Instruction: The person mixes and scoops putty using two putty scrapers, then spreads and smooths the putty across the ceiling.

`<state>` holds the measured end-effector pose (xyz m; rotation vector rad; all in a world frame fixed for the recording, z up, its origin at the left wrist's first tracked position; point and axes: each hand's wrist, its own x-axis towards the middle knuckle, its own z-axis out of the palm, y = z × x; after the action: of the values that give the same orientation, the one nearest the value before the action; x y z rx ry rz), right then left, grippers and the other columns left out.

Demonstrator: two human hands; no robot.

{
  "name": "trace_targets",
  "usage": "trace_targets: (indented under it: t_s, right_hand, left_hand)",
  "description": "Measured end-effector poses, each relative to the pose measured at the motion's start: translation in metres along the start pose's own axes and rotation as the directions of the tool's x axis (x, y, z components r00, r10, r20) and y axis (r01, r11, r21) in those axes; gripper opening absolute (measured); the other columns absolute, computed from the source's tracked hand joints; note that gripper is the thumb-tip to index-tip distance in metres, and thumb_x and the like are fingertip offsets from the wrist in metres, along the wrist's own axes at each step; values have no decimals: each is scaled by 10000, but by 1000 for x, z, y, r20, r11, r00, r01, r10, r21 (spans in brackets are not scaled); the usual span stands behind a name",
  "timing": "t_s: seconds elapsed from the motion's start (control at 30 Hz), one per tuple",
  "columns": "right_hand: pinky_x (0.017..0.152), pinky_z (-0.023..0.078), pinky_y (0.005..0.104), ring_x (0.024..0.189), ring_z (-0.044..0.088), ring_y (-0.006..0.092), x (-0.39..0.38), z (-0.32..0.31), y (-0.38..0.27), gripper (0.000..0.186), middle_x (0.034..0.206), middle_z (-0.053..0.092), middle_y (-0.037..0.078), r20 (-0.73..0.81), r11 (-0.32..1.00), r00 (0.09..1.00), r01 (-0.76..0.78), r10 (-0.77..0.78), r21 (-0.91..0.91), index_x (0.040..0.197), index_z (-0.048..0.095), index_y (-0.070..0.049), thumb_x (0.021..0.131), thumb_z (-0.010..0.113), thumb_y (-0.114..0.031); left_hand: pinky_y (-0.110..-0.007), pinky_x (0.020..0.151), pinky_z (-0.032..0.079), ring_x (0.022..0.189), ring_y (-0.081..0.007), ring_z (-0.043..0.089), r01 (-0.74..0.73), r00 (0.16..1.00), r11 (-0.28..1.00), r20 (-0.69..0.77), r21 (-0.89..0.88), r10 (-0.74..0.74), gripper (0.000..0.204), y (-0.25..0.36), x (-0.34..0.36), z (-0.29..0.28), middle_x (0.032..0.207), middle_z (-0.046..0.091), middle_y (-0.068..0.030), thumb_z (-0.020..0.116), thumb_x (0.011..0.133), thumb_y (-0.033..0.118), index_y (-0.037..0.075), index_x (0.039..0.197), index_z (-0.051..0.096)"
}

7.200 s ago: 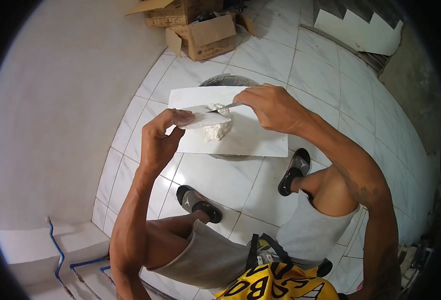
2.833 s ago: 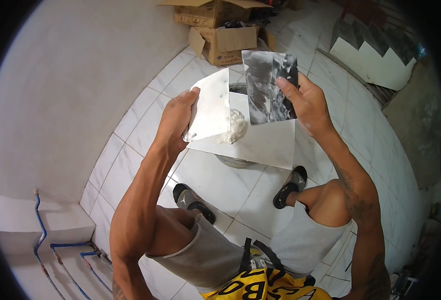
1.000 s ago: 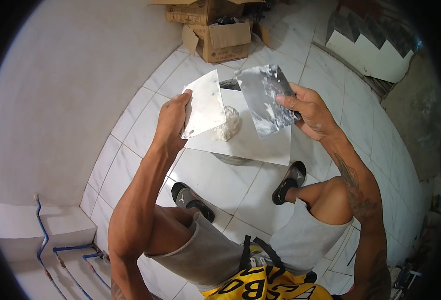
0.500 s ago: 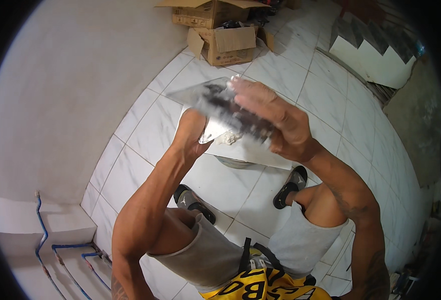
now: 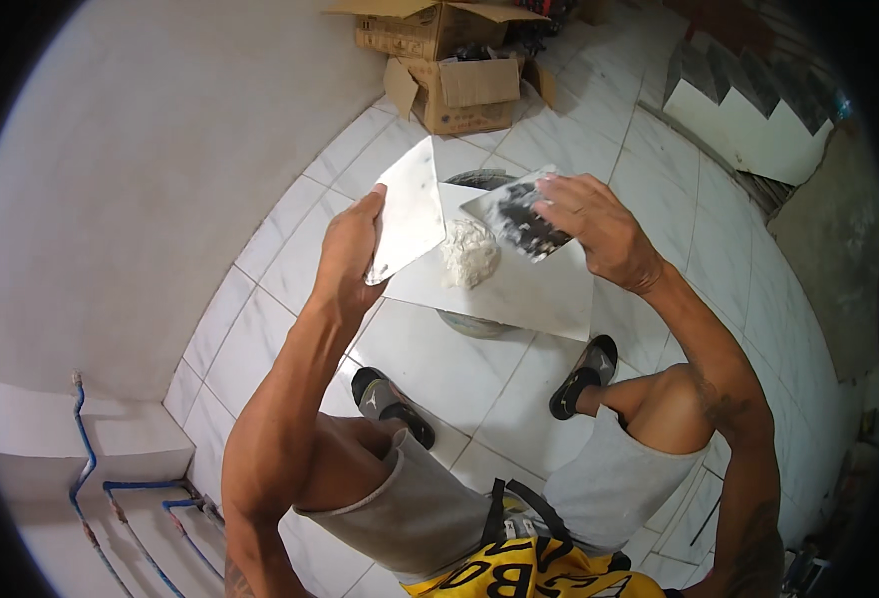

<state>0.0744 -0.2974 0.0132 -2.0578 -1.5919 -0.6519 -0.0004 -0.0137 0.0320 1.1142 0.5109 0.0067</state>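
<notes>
Since half a second ago both blades have parted above the putty mound (image 5: pixel 469 251), left hand (image 5: pixel 350 249) clamped on the clean trowel (image 5: pixel 408 207), right hand (image 5: pixel 594 224) on the smeared trowel (image 5: pixel 519 214), whose residue could drip.

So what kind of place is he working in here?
Likely a room under renovation: a bare plastered wall, loose blue pipes, a putty lump on a board, and two trowels in hand.
</notes>
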Motion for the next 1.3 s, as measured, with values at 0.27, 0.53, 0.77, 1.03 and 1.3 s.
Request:
trace_targets:
  t_s: [0.27, 0.53, 0.77, 1.03, 1.3]
  right_hand:
    - [790, 457, 265, 866, 563, 163, 29, -1, -39, 198, 1031, 612, 94, -149, 803, 836, -434, 527, 409, 1118, 609, 23, 928, 555, 22]
    - [709, 421, 197, 781, 485, 30, 35, 4, -42, 138, 884, 570, -31, 36, 395, 671, -478, 741, 785, 1070, 610, 11, 957, 587, -65]
    - [739, 428, 201, 818, 521, 59, 56, -3, -58, 168, 948, 603, -11, -26, 159, 538, -201, 842, 967, 1082, 599, 35, 927, 583, -25]
    - [909, 441, 296, 1016, 552, 172, 39, -24, -56, 245, 1165, 568, 128, 179, 551, 744, -613, 643, 566, 1151, 550, 40, 938, 559, -80]
    - [1060, 449, 485, 1237, 542, 369, 45, 4, -73, 445, 1345, 535, 220, -118, 954, 974, 215, -194, 209, 1281, 533, -7, 845, 614, -41]
  left_hand:
    - [-254, 493, 467, 573, -104, 588, -33, 999, 999, -32, -6, 33, 329, -5, 7, -2, 805, 623, -34, 502, 1006, 291, -17, 1075, 596]
    - [-298, 606, 530, 719, -153, 643, -12, 1000, 1000, 5, 25, 12, 340, -16, 14, 1, 947, 633, -99, 498, 1006, 251, -57, 1131, 566]
    - [-323, 700, 551, 798, -198, 661, 4, 998, 1000, 56, -4, -4, 367, -28, 21, 1, 1008, 639, -158, 487, 1007, 233, -99, 1154, 546]
    - [-309, 705, 550, 792, -171, 657, 94, 992, 995, 84, 17, -95, 324, -12, -4, 20, 957, 646, -107, 508, 997, 236, -58, 1115, 578]
    - [-278, 458, 581, 569, -143, 669, 186, 966, 982, 189, -20, -179, 343, -5, -15, 18, 826, 657, -93, 460, 1017, 247, -69, 1117, 549]
